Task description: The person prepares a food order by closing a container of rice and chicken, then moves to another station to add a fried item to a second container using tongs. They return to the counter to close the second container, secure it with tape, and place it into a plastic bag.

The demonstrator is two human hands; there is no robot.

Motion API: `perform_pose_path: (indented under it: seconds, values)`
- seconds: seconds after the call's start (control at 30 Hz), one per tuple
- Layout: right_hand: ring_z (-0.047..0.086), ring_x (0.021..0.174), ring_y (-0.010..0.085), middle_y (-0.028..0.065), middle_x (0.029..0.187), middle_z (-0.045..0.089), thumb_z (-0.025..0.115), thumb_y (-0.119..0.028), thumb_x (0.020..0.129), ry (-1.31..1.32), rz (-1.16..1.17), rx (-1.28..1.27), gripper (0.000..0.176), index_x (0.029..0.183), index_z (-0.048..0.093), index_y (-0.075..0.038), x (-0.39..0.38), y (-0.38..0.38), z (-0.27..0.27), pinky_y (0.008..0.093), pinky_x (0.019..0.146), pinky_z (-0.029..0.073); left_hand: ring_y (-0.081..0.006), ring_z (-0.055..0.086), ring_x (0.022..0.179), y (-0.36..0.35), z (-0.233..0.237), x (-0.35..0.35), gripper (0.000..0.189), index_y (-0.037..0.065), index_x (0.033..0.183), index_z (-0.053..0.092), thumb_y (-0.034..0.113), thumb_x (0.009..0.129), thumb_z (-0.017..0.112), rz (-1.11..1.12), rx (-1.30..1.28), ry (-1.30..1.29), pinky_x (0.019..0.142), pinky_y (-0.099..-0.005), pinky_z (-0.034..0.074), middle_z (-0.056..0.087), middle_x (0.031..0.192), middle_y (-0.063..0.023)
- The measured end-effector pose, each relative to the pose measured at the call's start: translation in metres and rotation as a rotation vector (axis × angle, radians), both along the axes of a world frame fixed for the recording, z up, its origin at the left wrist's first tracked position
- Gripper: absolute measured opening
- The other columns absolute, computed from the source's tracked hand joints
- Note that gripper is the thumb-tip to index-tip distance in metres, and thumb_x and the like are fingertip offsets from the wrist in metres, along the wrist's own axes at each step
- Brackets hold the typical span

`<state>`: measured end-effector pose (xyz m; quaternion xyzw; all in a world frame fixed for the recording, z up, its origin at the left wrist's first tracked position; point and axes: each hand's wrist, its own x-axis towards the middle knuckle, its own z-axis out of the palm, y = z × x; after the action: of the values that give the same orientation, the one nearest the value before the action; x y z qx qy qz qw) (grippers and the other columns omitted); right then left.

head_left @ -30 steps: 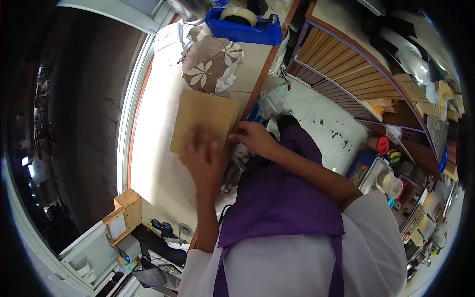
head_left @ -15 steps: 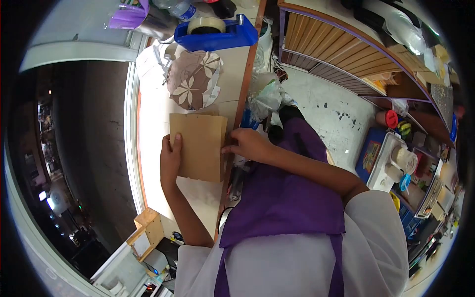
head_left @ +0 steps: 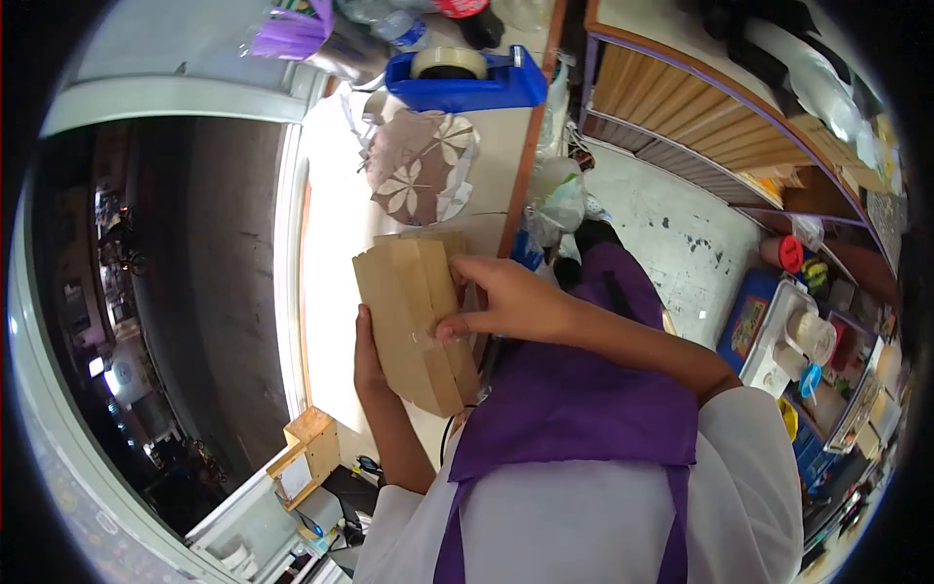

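A brown folded paper piece (head_left: 407, 316), with creases along its length, is tilted above the light counter between my hands. My left hand (head_left: 368, 350) grips its left edge from beneath, the fingers mostly hidden behind it. My right hand (head_left: 496, 297) pinches its right side between thumb and fingers. Just beyond the paper lies a brown cloth bundle with a pale leaf pattern (head_left: 420, 165). Farther up the counter stands a blue tape dispenser (head_left: 467, 83) holding a roll of tape.
Purple items (head_left: 292, 34) and a plastic bottle (head_left: 399, 27) stand at the counter's far end. Plastic bags (head_left: 559, 195) hang beside the counter's wooden edge (head_left: 520, 185). A wooden box (head_left: 309, 453) is at lower left; shelves (head_left: 681, 107) stand at right.
The brown paper has turned and tilted, now showing lengthwise folds. My right hand has moved onto its face, and my left hand has slipped further beneath. The view has shifted slightly.
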<state>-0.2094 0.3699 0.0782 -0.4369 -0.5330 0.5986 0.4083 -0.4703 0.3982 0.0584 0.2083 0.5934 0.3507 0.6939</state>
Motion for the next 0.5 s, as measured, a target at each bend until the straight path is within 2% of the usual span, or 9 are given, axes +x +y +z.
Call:
perform_pose_path:
  seconds: [0.17, 0.27, 0.37, 0.47, 0.5]
  values:
    - [0.058, 0.079, 0.0215, 0.0126, 0.086, 0.057, 0.076, -0.039, 0.077, 0.176, 0.113, 0.036, 0.049, 0.095, 0.052, -0.001, -0.005, 0.005, 0.028, 0.0333, 0.069, 0.046, -0.0257, 0.055, 0.113, -0.027, -0.001, 0.009, 0.061, 0.003, 0.138, 0.038, 0.047, 0.095, 0.046, 0.206, 0.01, -0.24, 0.092, -0.0359, 0.048, 0.052, 0.128, -0.0155]
    - [0.058, 0.075, 0.0113, 0.0048, 0.089, 0.058, 0.078, -0.027, 0.077, 0.295, 0.251, -0.036, 0.044, 0.104, 0.05, -0.005, -0.009, 0.01, 0.031, 0.0256, 0.063, 0.046, -0.0254, 0.054, 0.113, -0.035, -0.005, 0.005, 0.061, 0.003, 0.138, 0.038, 0.046, 0.095, 0.047, 0.267, 0.028, -0.299, 0.092, -0.0356, 0.047, 0.052, 0.128, -0.0155]
    - [0.059, 0.078, 0.0121, 0.0045, 0.089, 0.058, 0.075, -0.022, 0.081, 0.318, 0.422, 0.006, 0.045, 0.112, 0.046, -0.006, -0.007, 0.016, 0.039, 0.0251, 0.065, 0.046, -0.025, 0.054, 0.114, -0.039, -0.003, 0.0, 0.061, 0.003, 0.138, 0.038, 0.046, 0.095, 0.048, 0.304, 0.053, -0.327, 0.093, -0.0354, 0.047, 0.052, 0.128, -0.0154]
    - [0.055, 0.081, 0.0118, 0.0062, 0.1, 0.053, 0.07, -0.025, 0.085, 0.187, 0.47, 0.027, 0.039, 0.11, 0.046, -0.006, -0.013, 0.015, 0.047, 0.025, 0.065, 0.046, -0.0246, 0.053, 0.114, -0.042, 0.001, -0.005, 0.061, 0.003, 0.137, 0.039, 0.045, 0.094, 0.049, 0.321, 0.066, -0.331, 0.093, -0.0351, 0.047, 0.052, 0.128, -0.0153]
    - [0.055, 0.082, 0.0118, 0.0065, 0.101, 0.053, 0.068, -0.025, 0.087, 0.321, 0.469, -0.016, 0.038, 0.11, 0.045, -0.006, -0.019, 0.013, 0.041, 0.0254, 0.066, 0.046, -0.0245, 0.053, 0.114, -0.043, 0.0, -0.007, 0.061, 0.003, 0.137, 0.039, 0.045, 0.094, 0.05, 0.323, 0.068, -0.329, 0.093, -0.035, 0.046, 0.052, 0.128, -0.0153]
